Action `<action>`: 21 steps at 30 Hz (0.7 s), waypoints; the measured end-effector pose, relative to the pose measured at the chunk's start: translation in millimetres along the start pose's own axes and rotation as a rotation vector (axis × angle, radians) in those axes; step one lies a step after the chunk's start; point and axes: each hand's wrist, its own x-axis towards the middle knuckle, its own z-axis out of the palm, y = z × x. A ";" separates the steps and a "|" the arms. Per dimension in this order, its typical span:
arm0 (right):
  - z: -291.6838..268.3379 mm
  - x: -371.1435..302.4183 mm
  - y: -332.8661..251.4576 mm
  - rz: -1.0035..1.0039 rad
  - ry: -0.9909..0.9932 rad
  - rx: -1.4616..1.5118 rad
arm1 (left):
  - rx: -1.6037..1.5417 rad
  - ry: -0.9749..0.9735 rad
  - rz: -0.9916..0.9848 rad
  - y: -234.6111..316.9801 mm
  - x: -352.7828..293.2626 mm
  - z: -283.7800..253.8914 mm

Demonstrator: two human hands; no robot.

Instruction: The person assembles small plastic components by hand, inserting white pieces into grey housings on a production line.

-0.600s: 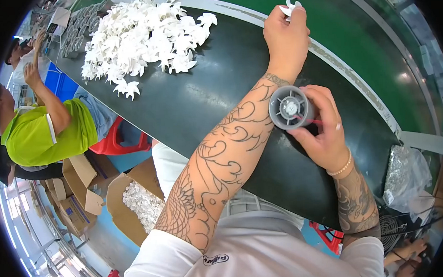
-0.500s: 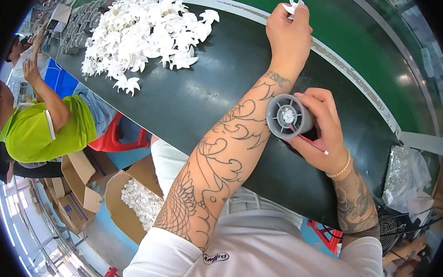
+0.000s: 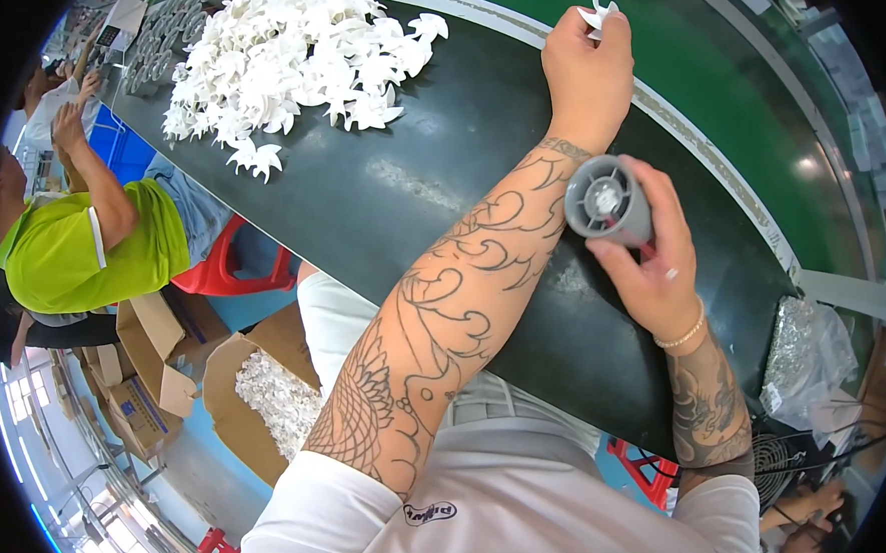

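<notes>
The left grip (image 3: 591,80) pinches a white fan (image 3: 598,15), blades poking out ahead — a light hold should spare them from bending. Nearer the body, the right grip (image 3: 662,287) curls round the outer wall of the grey cup (image 3: 635,214), clear of its spoked mouth, seemingly a sound hold; the cup is best off the left forearm (image 3: 453,276) beside it — whether they touch, I can't tell.

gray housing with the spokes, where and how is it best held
Probably by the round outer wall of the gray housing, from the right, as the right grip does. The curved wall gives opposite sides to press on, and the spoked end, facing the camera, is left uncovered. The left forearm crowds the other side.
</notes>
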 end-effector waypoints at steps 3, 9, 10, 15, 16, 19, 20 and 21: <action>-0.2 -1.8 -3.2 0.075 0.033 -0.062 | 0.140 0.033 0.064 -1.9 -0.7 -0.2; -3.2 -4.1 -15.1 -0.186 -0.045 -0.288 | 0.732 -0.028 0.455 -3.0 -16.9 6.9; -0.6 -5.2 -9.5 -0.079 0.084 -0.273 | 0.770 -0.060 0.468 -2.8 -19.1 8.1; -4.0 -5.1 -8.5 0.001 0.109 -0.265 | 0.835 -0.143 0.427 1.3 -22.0 3.7; -4.6 -7.3 -11.9 -0.088 0.006 -0.268 | 0.866 -0.128 0.440 1.1 -22.6 3.8; -0.7 -10.0 -17.6 -0.173 -0.115 -0.260 | 0.893 -0.124 0.479 -0.2 -24.1 1.4; -1.4 -10.5 -13.1 -0.082 0.008 -0.199 | 0.919 -0.142 0.493 -0.9 -24.3 -0.3; -5.0 -11.8 -8.1 0.014 0.129 -0.154 | 0.901 -0.127 0.487 -0.9 -24.4 0.7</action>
